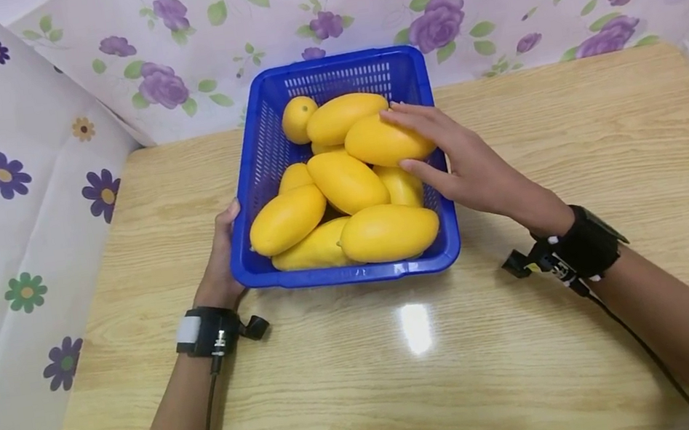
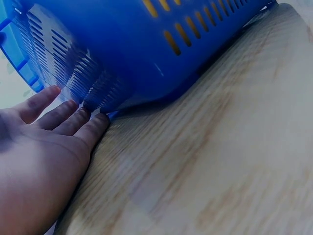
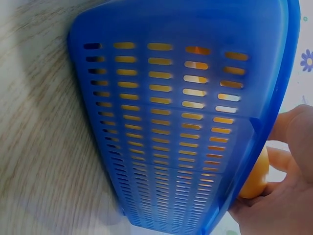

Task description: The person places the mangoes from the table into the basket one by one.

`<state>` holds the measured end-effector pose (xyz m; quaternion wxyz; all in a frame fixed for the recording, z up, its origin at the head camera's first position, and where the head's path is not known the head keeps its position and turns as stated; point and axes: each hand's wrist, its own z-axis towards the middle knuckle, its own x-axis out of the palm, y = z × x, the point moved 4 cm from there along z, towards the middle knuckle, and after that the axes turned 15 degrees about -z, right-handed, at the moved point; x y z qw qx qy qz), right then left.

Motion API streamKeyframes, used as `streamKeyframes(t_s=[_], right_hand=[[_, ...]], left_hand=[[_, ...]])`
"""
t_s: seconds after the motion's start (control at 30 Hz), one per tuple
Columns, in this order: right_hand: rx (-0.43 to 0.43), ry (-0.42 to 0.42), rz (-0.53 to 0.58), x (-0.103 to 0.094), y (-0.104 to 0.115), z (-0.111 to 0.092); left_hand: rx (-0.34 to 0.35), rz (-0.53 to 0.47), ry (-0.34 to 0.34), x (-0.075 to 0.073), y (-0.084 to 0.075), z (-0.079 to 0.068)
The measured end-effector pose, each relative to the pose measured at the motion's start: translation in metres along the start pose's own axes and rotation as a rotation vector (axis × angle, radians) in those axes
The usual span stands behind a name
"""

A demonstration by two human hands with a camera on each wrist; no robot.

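A blue plastic basket (image 1: 353, 272) with slotted walls stands on the table, heaped with several yellow mangoes (image 1: 389, 232). My right hand (image 1: 472, 164) reaches over the basket's right rim and grips a mango (image 1: 383, 140) at the top of the heap, thumb on the near side and fingers on the far side. The right wrist view shows part of this mango (image 3: 257, 178) between the fingers, past the rim. At the basket's left wall, my left hand (image 1: 217, 266) rests with its fingers extended against the slotted side; the left wrist view shows those fingers (image 2: 68, 120) low on the wall.
The wood-grain table (image 1: 343, 391) extends around the basket. Behind it hangs a sheet with purple flowers (image 1: 436, 22), and another flowered sheet (image 1: 11, 240) covers the left side. Each wrist wears a black strap with a small camera (image 1: 254, 327) and a cable.
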<state>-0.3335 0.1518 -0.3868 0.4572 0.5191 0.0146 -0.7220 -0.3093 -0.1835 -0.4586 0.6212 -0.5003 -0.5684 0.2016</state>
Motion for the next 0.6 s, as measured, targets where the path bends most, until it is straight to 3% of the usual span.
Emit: streamKeyframes(t_s=[0.2, 0.4, 0.5, 0.6], right_hand=[[0.03, 0.002, 0.008, -0.003, -0.002, 0.0], [0.115, 0.008, 0.035, -0.019, 0.017, -0.004], [0.141, 0.001, 0.014, -0.019, 0.005, -0.01], [0.169, 0.007, -0.018, -0.021, -0.011, -0.017]], left_hand=[[-0.01, -0.016, -0.008, -0.005, 0.001, 0.008], [-0.026, -0.049, -0.045, -0.013, 0.005, 0.009], [-0.014, -0.091, -0.07, -0.02, 0.004, 0.011], [0.033, -0.049, -0.096, -0.02, -0.007, 0.014]])
